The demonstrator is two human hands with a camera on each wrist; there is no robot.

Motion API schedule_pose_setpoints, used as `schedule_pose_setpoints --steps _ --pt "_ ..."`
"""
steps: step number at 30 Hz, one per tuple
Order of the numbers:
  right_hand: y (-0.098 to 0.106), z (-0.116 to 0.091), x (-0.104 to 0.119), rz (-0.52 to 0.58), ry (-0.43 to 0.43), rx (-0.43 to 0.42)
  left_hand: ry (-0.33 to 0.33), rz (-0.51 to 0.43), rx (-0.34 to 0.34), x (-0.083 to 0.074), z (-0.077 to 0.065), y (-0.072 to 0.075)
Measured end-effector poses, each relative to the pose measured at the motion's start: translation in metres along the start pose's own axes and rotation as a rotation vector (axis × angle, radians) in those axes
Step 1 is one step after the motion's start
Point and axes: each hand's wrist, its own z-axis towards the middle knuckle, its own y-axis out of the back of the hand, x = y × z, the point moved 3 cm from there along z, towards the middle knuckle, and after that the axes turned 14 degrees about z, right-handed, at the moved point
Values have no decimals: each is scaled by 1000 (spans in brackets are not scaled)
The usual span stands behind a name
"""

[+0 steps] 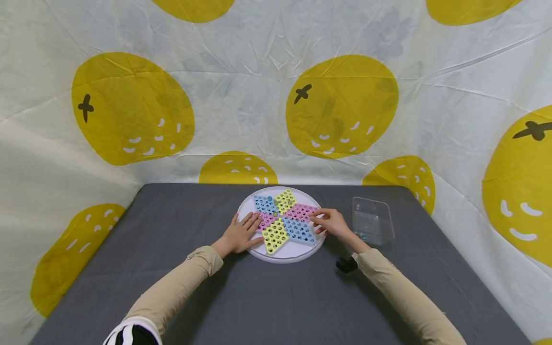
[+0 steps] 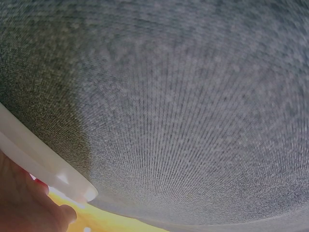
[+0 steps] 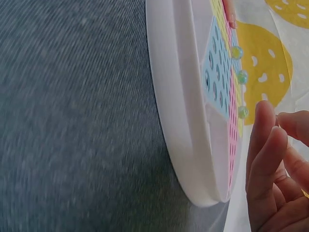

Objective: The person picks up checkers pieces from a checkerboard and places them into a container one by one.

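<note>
- While the left hand (image 1: 240,235) lies spread on the left edge of the round game board (image 1: 289,258), its fingers (image 1: 251,224) are straight and grasp nothing.
- Right hand (image 1: 334,223) is at the board's right edge, by the pink and blue points; fingers bent, thumb and fingertips together; can't tell if anything small is pinched between.
- Board: white, mid tabletop (image 1: 284,297), toward far edge; holed star (image 1: 276,235) on top in pink, yellow, blue.
- Three greenish-blue glass marbles (image 3: 242,76) on the star: one on the far-left blue point, one on the far yellow point, one near centre.
- Transparent tray (image 1: 372,216) right of board, apart from it, just beyond right forearm; small bluish pieces (image 1: 362,237) in its near-left corner, too small to make out.
- Tabletop dark grey; tan sleeves (image 1: 172,282) on both arms, black item (image 1: 346,265) at right cuff.
- Behind: white sheet (image 1: 241,120) printed with yellow fruit.
</note>
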Motion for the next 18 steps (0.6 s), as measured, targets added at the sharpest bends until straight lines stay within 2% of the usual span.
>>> schedule_pose_setpoints --steps 6,13,18 --pt "10 -3 -3 -4 27 3 1 -9 -3 0 0 -1" --pt "17 -22 18 11 25 23 -2 -19 -17 1 1 -2" --pt "30 -19 4 9 24 18 -7 -5 -10 1 4 -8"
